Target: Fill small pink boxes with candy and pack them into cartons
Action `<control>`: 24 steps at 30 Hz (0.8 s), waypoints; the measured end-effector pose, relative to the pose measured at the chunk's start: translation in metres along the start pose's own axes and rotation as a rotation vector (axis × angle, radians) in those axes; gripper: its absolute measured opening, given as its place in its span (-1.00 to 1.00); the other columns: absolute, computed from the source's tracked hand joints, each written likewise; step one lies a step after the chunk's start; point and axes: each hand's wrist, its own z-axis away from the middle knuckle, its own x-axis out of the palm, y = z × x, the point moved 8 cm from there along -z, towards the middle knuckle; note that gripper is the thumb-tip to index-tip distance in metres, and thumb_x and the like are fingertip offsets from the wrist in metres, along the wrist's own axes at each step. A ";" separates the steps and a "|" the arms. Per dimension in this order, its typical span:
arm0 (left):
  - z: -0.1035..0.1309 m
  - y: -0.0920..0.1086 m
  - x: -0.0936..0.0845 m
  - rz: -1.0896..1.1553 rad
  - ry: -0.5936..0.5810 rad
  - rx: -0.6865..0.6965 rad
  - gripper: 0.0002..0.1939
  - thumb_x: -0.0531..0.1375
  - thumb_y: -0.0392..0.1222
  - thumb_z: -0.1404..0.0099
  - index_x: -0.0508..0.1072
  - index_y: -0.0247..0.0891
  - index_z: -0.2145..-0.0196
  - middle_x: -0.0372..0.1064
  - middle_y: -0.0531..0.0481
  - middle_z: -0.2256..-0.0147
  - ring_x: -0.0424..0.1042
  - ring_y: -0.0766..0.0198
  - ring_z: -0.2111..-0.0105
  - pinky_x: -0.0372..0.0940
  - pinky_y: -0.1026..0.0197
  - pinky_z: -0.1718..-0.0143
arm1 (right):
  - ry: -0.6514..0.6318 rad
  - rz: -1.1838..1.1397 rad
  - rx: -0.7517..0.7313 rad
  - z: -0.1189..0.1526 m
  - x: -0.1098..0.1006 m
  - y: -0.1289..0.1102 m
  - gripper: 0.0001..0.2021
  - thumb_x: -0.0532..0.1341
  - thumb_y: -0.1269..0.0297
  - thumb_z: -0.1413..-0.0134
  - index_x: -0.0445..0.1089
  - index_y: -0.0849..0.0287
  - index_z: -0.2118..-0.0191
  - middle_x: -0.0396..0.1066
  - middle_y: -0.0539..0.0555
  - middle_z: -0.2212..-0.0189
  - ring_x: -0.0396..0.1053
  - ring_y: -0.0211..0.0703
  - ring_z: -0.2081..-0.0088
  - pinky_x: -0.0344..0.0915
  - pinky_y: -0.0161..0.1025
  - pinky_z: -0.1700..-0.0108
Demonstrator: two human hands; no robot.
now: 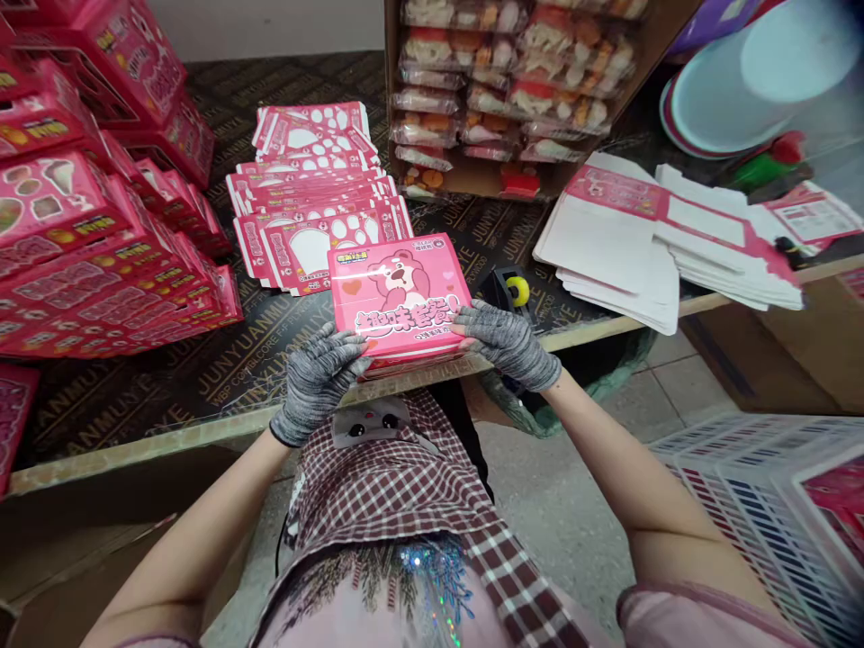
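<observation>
A pink cardboard box (pixel 403 297) with a cartoon bear on top rests at the front edge of the dark table. My left hand (pixel 324 373), in a grey fingerless glove, grips its near left corner. On the near right corner is my right hand (pixel 509 342), gloved the same way, with its fingertips on the box's top and side. Just beyond the box lie overlapping flat pink printed cards (pixel 317 238) with white cut-out shapes. Beside my right hand stands a black tape dispenser (pixel 506 292) with a yellow core. The box's underside and my thumbs are partly hidden.
Stacked pink boxes (pixel 101 243) fill the left of the table. At the back, an open carton (pixel 587 171) holds bagged sweets (pixel 486 99). Flat white-backed sheets (pixel 607 243) lie at right, near pale round tubs (pixel 735 90). A white plastic basket (pixel 735 504) stands below right.
</observation>
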 end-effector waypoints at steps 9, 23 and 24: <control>0.012 0.019 0.000 -0.148 -0.033 0.105 -0.90 0.22 -0.15 -0.45 0.53 -0.17 0.19 0.62 -0.01 0.02 0.54 0.09 -0.11 0.18 -0.24 -0.38 | 0.113 0.098 -0.122 0.006 0.004 0.001 -0.75 0.22 0.13 -0.39 0.59 0.04 -0.01 0.62 0.08 0.00 0.55 -0.10 -0.11 0.37 0.02 -0.34; -0.037 0.079 0.068 -0.328 0.043 0.382 -0.85 0.24 -0.35 -0.39 0.60 -0.35 0.12 0.64 -0.17 0.21 0.56 0.06 0.21 0.41 0.07 0.20 | 0.533 -0.090 0.364 0.048 -0.024 0.007 -0.77 0.33 0.10 -0.25 0.55 0.04 0.05 0.58 0.12 0.09 0.53 0.00 0.02 0.47 -0.04 -0.07; -0.037 0.078 0.067 -0.318 0.045 0.384 -0.85 0.24 -0.35 -0.39 0.60 -0.34 0.13 0.63 -0.17 0.21 0.56 0.06 0.21 0.40 0.07 0.21 | 0.574 -0.128 0.419 0.054 -0.024 0.011 -0.84 0.35 0.14 -0.22 0.55 0.06 0.14 0.57 0.08 0.20 0.53 -0.05 0.13 0.48 -0.10 0.03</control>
